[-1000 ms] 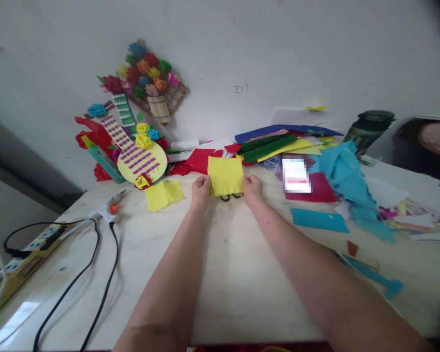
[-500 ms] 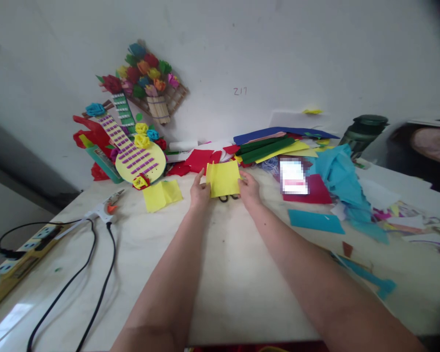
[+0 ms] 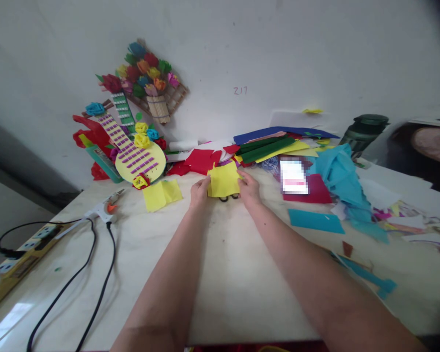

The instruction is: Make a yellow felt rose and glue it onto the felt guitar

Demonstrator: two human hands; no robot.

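A square of yellow paper (image 3: 223, 180) is held up between both hands over the table's middle. My left hand (image 3: 200, 192) pinches its left edge, and my right hand (image 3: 248, 187) grips the right edge. Two dark loops (image 3: 223, 199), perhaps scissor handles, peek out beneath the sheet's lower edge; the rest is hidden. Another creased yellow sheet (image 3: 163, 195) lies to the left of my left hand.
A glue gun (image 3: 101, 211) and a power strip (image 3: 29, 249) with cables sit left. Paper-flower crafts (image 3: 141, 161) stand behind. Coloured paper (image 3: 267, 146) is piled at the wall; blue paper (image 3: 316, 221), a pixelated bright object (image 3: 293, 177) and a bottle (image 3: 364, 134) are right.
My left hand's raised fingers have come down against the paper's left edge. The sheet's top edge looks more uneven, and its corners have shifted slightly.
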